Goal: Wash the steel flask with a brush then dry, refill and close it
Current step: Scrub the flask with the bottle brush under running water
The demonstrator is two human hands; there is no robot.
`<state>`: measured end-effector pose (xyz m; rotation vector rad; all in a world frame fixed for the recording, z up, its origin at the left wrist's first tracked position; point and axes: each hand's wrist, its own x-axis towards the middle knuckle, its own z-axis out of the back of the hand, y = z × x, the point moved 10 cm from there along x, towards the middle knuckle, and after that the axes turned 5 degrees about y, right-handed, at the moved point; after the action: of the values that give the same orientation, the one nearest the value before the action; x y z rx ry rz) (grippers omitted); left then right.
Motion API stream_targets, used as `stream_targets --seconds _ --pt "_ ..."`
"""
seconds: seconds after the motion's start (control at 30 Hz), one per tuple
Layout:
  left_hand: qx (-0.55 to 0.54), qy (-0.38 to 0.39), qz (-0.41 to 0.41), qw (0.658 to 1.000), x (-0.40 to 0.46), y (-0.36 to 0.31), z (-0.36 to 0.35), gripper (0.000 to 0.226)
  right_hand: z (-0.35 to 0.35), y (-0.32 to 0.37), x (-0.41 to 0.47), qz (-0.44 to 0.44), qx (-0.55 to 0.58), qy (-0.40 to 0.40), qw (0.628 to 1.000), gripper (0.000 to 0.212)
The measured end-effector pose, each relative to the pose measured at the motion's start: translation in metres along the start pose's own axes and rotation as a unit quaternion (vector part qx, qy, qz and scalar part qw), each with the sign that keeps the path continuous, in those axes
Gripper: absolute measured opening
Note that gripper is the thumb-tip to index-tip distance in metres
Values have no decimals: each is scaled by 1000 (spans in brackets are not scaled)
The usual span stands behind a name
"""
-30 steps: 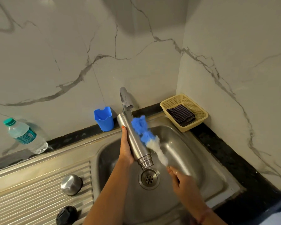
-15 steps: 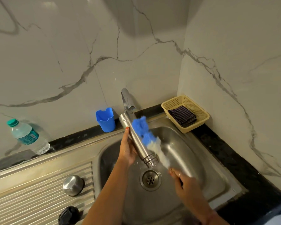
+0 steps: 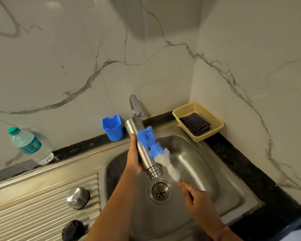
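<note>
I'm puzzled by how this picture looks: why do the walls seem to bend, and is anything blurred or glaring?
Head view: the wide-angle lens bows the marble walls and counter edges outward. The brush is a little soft against the steel flask. Overhead light glints off the sink wall and the tap; a broad soft shadow darkens the top of the wall.

A home kitchen: steel sink [image 3: 233, 171], tap [image 3: 135, 106], marble-look wall tiles [image 3: 76, 66].
</note>
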<state>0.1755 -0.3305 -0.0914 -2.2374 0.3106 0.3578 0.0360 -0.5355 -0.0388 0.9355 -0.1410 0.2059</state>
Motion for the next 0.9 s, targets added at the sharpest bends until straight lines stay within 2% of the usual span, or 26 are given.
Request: stream_targets --seconds 0.1,0.17,0.23,0.33,0.4,0.5,0.57,0.7,0.8,0.9 --pt "6 -3 -4 1000 -3 1 -4 74 -4 0 28 -4 -37 -11 999 34" --pt "29 -22 0 999 -7 2 -7 65 -7 2 56 -28 -46 -3 999 30" --pt "35 -34 -1 999 -8 3 -8 63 -9 3 68 -36 -35 6 999 34" --pt "12 -19 -21 1000 -4 -5 -8 78 -4 1 35 -13 -22 -11 1000 66" --pt "-13 -7 -19 1000 -1 -9 -4 82 -5 -12 0 -19 -2 -2 1000 74" --pt "-32 -20 -19 999 -1 -11 2 81 -8 -16 -12 -34 11 12 999 72" --pt "-36 -15 -31 999 -2 -10 -2 80 -8 -5 12 -15 -25 -4 1000 67" --pt "0 -23 -30 999 -7 -2 -9 68 -14 18 74 0 -56 -3 998 35" --pt "1 -32 -15 999 -7 -1 -8 72 -13 20 74 34 -74 -3 997 33" --pt "-27 -9 -12 1000 -3 -5 -9 72 -8 -2 26 47 -67 -9 997 47"
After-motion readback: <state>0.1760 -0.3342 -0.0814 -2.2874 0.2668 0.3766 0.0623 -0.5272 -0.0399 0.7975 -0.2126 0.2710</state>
